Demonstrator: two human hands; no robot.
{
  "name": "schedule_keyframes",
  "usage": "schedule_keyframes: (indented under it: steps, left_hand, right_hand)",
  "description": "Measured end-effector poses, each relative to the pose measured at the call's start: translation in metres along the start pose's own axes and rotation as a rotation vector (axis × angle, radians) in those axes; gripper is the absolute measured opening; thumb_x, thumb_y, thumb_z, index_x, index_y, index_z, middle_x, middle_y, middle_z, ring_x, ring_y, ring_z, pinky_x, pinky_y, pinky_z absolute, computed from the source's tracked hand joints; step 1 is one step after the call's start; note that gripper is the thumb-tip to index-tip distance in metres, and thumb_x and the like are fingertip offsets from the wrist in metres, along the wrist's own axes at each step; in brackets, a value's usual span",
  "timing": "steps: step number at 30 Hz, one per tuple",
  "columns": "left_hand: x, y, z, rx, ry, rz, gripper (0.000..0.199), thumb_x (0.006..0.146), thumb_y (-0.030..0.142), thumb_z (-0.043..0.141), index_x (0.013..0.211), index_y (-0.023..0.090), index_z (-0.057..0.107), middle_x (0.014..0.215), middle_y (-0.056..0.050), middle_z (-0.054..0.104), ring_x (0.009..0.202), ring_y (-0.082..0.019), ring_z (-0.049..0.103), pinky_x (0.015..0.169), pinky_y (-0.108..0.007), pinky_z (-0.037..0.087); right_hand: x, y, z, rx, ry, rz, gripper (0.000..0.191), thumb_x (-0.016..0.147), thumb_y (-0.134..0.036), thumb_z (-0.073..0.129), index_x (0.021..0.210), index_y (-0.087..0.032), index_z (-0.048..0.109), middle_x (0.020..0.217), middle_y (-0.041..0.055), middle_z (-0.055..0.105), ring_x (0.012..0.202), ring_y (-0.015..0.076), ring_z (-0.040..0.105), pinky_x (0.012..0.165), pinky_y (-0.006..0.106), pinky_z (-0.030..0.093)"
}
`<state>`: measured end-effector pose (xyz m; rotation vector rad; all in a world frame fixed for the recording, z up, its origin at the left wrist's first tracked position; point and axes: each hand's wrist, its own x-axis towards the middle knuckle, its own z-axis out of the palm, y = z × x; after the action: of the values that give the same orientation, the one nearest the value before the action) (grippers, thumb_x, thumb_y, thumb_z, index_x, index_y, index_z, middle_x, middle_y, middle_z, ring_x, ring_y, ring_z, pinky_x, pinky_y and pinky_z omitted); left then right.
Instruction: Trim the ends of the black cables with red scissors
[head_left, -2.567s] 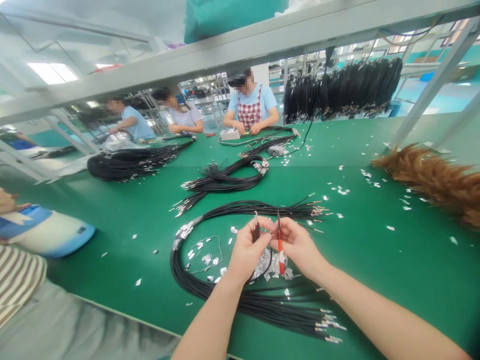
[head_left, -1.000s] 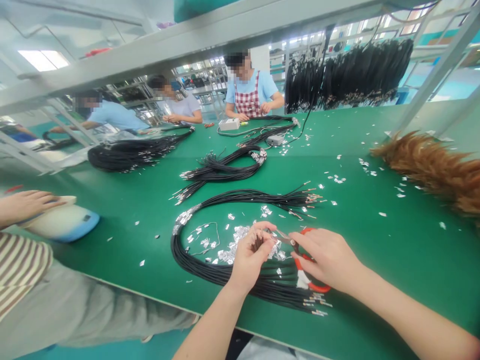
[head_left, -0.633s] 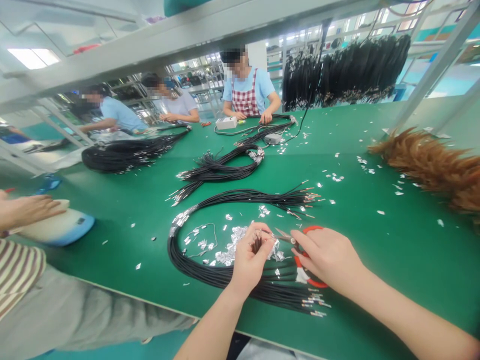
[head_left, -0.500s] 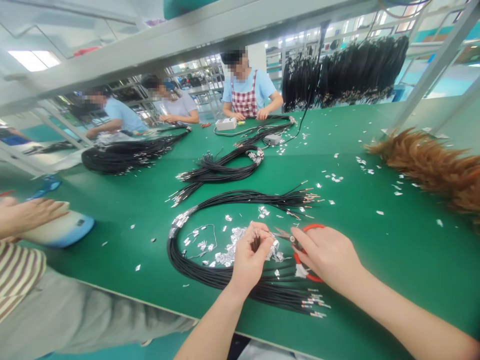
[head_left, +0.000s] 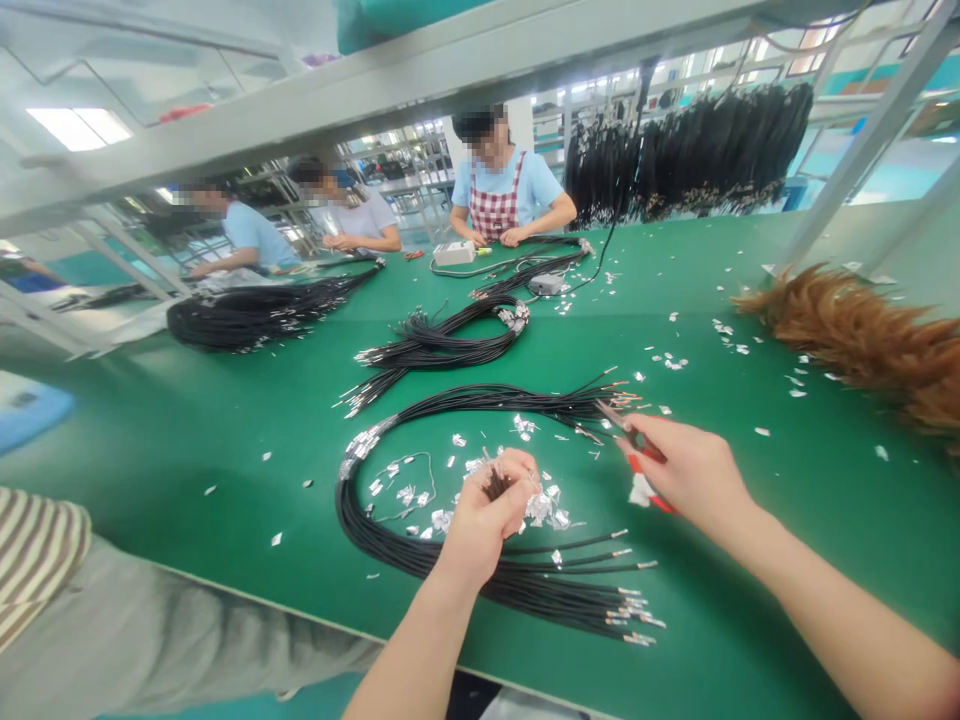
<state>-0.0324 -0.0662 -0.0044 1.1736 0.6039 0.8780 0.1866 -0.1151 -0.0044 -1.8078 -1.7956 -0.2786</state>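
My left hand (head_left: pixel 487 510) is closed around the ends of several black cables, above a pile of silver foil scraps (head_left: pixel 551 508). Red-handled scissors (head_left: pixel 646 470) with a white wrap on one handle are in my right hand (head_left: pixel 686 460), their tips at the copper-coloured ends of the upper cable branch. The black cable bundle (head_left: pixel 405 545) curves in a C on the green table, bound at the left with silver wrapping (head_left: pixel 364 447). Its lower branch (head_left: pixel 555 598) ends in silver tips at the right, below my left hand.
Another looped cable bundle (head_left: pixel 469 345) lies farther back, and a big black bundle (head_left: pixel 262 312) at the left. Brown fibre bunches (head_left: pixel 862 330) lie at the right. Three people sit across the table (head_left: pixel 225 480); a striped sleeve is at the left edge. A metal beam (head_left: pixel 420 85) crosses overhead.
My right hand has moved up and right with the scissors, away from my left hand. My left hand shifted slightly left. The neighbour's hand at the left has gone out of view.
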Motion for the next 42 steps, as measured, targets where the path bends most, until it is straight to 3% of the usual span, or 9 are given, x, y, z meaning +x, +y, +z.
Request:
schedule_keyframes:
  steps: [2, 5, 9, 18, 27, 29, 32, 34, 42]
  left_hand:
    - [0.001, -0.002, 0.002, 0.063, 0.030, 0.039, 0.015, 0.073, 0.025, 0.059, 0.065, 0.014, 0.055, 0.083, -0.001, 0.047, 0.040, 0.001, 0.029, 0.039, -0.021, 0.016]
    - [0.001, -0.007, 0.005, 0.231, 0.067, 0.109, 0.013, 0.075, 0.024, 0.058, 0.067, 0.014, 0.057, 0.087, -0.003, 0.049, 0.048, -0.002, 0.035, 0.043, -0.022, 0.024]
    - [-0.002, -0.013, 0.009, 0.424, 0.027, 0.182, 0.014, 0.078, 0.023, 0.055, 0.067, 0.015, 0.056, 0.087, -0.004, 0.051, 0.057, -0.007, 0.039, 0.052, -0.023, 0.030]
    - [-0.001, -0.015, 0.010, 0.444, -0.077, 0.169, 0.013, 0.079, 0.023, 0.052, 0.067, 0.015, 0.052, 0.085, -0.005, 0.053, 0.067, -0.012, 0.045, 0.058, -0.025, 0.032]
    - [0.008, -0.012, 0.009, 0.300, -0.171, -0.014, 0.011, 0.070, 0.022, 0.060, 0.073, 0.015, 0.052, 0.063, 0.003, 0.044, 0.056, -0.009, 0.039, 0.053, -0.022, 0.030]
    - [0.011, -0.016, 0.010, 0.298, -0.115, -0.010, 0.015, 0.066, 0.020, 0.062, 0.073, 0.017, 0.050, 0.060, 0.005, 0.043, 0.052, -0.007, 0.038, 0.049, -0.020, 0.029]
    - [0.015, -0.027, 0.010, 0.317, 0.046, -0.003, 0.013, 0.068, 0.021, 0.060, 0.072, 0.017, 0.049, 0.052, 0.007, 0.041, 0.042, -0.006, 0.035, 0.042, -0.019, 0.027]
    - [0.017, -0.033, 0.009, 0.319, 0.081, -0.012, 0.011, 0.070, 0.024, 0.059, 0.071, 0.016, 0.051, 0.048, 0.007, 0.040, 0.038, -0.005, 0.034, 0.039, -0.020, 0.025]
    - [0.021, -0.027, 0.009, 0.037, -0.037, -0.191, 0.024, 0.069, 0.034, 0.061, 0.072, 0.013, 0.051, 0.049, 0.002, 0.054, 0.032, -0.001, 0.024, 0.034, -0.018, 0.012]
  right_hand:
    - [-0.003, -0.009, 0.001, 0.353, -0.146, 0.066, 0.012, 0.075, -0.026, 0.055, 0.086, -0.020, 0.058, 0.062, -0.0008, 0.059, 0.052, 0.0115, 0.050, 0.051, 0.022, 0.038]
    - [-0.006, -0.032, 0.006, 0.772, -0.259, 0.170, 0.016, 0.072, -0.024, 0.058, 0.088, -0.021, 0.057, 0.074, 0.0003, 0.060, 0.062, 0.0129, 0.055, 0.059, 0.025, 0.046]
    - [-0.002, -0.052, 0.010, 1.047, -0.207, 0.239, 0.012, 0.072, -0.020, 0.057, 0.084, -0.021, 0.055, 0.080, 0.0014, 0.060, 0.073, 0.0144, 0.058, 0.068, 0.029, 0.048]
    - [0.001, -0.055, 0.005, 0.848, -0.163, 0.059, 0.012, 0.074, -0.013, 0.052, 0.082, -0.021, 0.056, 0.071, -0.0012, 0.059, 0.062, 0.0109, 0.054, 0.059, 0.022, 0.046]
    - [0.003, -0.048, 0.004, 0.474, -0.119, -0.333, 0.029, 0.068, -0.001, 0.039, 0.085, -0.018, 0.054, 0.069, 0.0020, 0.056, 0.063, 0.0138, 0.047, 0.056, 0.025, 0.041]
    - [0.003, -0.048, 0.006, 0.409, -0.089, -0.380, 0.028, 0.068, -0.001, 0.037, 0.084, -0.018, 0.053, 0.068, 0.0029, 0.054, 0.063, 0.0147, 0.045, 0.056, 0.026, 0.040]
    - [0.002, -0.050, 0.011, 0.400, -0.062, -0.356, 0.025, 0.068, -0.001, 0.038, 0.080, -0.017, 0.052, 0.066, 0.0026, 0.053, 0.062, 0.0148, 0.044, 0.055, 0.026, 0.039]
    - [0.003, -0.051, 0.015, 0.437, -0.044, -0.301, 0.023, 0.069, -0.001, 0.039, 0.078, -0.018, 0.051, 0.065, 0.0016, 0.053, 0.062, 0.0141, 0.045, 0.055, 0.025, 0.039]
    - [0.013, -0.050, 0.022, 0.783, -0.136, 0.083, 0.015, 0.069, -0.007, 0.048, 0.076, -0.020, 0.049, 0.064, -0.0030, 0.052, 0.057, 0.0104, 0.046, 0.055, 0.023, 0.040]
